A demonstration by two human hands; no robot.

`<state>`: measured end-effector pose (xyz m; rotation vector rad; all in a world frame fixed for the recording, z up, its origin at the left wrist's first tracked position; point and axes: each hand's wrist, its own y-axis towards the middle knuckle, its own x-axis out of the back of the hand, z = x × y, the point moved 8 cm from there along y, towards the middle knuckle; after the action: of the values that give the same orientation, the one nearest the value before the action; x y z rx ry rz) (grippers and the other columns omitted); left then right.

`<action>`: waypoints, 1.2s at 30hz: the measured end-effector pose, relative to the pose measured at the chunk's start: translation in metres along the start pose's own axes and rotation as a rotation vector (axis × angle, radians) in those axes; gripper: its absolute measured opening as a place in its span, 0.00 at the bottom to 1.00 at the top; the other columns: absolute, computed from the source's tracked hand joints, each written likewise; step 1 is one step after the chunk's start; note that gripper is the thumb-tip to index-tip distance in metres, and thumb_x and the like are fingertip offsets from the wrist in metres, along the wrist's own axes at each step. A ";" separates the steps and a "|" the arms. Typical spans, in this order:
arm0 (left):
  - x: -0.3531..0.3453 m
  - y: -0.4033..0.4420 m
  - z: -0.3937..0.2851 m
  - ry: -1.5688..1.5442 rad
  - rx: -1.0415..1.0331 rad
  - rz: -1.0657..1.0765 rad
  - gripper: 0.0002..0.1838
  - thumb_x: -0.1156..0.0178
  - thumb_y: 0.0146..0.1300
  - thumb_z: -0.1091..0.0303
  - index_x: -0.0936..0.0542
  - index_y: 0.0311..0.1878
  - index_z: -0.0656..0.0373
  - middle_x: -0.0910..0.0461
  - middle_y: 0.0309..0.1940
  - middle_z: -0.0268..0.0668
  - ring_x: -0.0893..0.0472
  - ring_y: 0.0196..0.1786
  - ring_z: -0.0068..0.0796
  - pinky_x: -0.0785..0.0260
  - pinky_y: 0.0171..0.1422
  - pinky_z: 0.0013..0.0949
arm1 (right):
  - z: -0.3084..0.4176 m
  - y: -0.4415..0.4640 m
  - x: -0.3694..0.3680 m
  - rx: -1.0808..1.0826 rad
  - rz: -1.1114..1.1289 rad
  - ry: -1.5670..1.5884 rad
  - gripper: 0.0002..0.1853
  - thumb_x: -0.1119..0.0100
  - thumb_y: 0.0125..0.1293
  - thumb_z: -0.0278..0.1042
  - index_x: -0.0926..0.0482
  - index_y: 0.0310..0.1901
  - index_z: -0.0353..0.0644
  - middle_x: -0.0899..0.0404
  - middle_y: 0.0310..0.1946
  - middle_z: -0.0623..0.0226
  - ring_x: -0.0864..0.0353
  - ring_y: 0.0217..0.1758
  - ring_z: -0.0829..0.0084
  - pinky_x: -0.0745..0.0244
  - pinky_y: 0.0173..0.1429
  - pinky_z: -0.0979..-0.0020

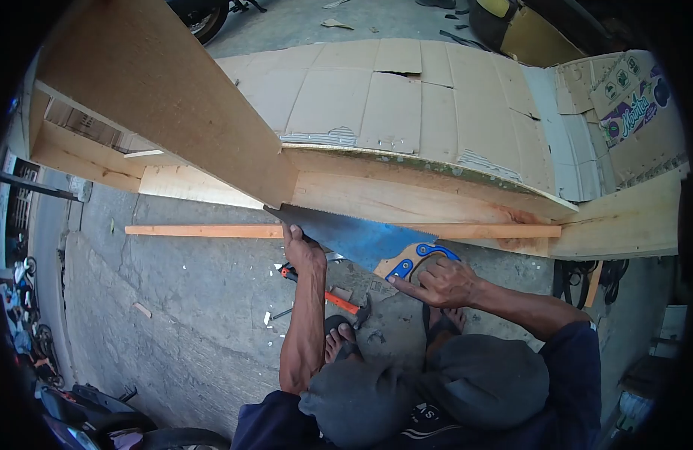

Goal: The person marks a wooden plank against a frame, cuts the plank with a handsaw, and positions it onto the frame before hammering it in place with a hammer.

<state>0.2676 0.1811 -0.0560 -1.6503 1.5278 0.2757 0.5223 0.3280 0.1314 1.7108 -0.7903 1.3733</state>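
One handsaw (350, 231), tip at lower corner of wooden panel (174, 97). R hand (447, 281): fingers closed round handle (393, 262), index extended, prob. for ctrl. L hand (306, 251): at blade nr. tip, prob. steadying; finger closure can't be confirmed.

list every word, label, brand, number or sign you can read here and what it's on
"Moun…": pale script on the brown cardboard panel with purple print; its ending is unclear.
Green symbols on the same panel: too small to read.
Pale lettering on the dark navy cloth shirt: perhaps "ASI", partly hidden, not certain.
Handsaw with a blue metal blade: no readable text.
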 end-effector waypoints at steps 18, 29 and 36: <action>0.005 0.014 0.010 0.116 -0.079 -0.029 0.26 0.64 0.82 0.70 0.40 0.81 0.47 0.29 0.69 0.40 0.26 0.68 0.44 0.29 0.71 0.54 | -0.004 -0.003 -0.009 0.000 -0.026 0.002 0.33 0.41 0.58 0.29 0.22 0.70 0.57 0.32 0.19 0.77 0.25 0.23 0.77 0.19 0.37 0.70; -0.013 0.022 -0.001 0.024 0.053 -0.011 0.28 0.61 0.79 0.77 0.39 0.80 0.55 0.27 0.67 0.38 0.24 0.63 0.34 0.28 0.69 0.40 | -0.004 0.010 -0.013 -0.049 -0.071 0.009 0.34 0.42 0.60 0.28 0.25 0.71 0.55 0.32 0.18 0.76 0.29 0.19 0.78 0.26 0.26 0.71; -0.026 -0.004 -0.012 -0.097 0.028 0.139 0.27 0.64 0.79 0.76 0.38 0.79 0.57 0.27 0.67 0.40 0.24 0.66 0.39 0.27 0.71 0.45 | -0.010 0.010 -0.004 -0.022 -0.146 0.005 0.34 0.42 0.60 0.30 0.25 0.71 0.55 0.32 0.18 0.76 0.28 0.19 0.78 0.27 0.27 0.71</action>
<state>0.2605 0.1913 -0.0299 -1.4897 1.5679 0.4018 0.5083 0.3323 0.1305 1.7123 -0.6610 1.2650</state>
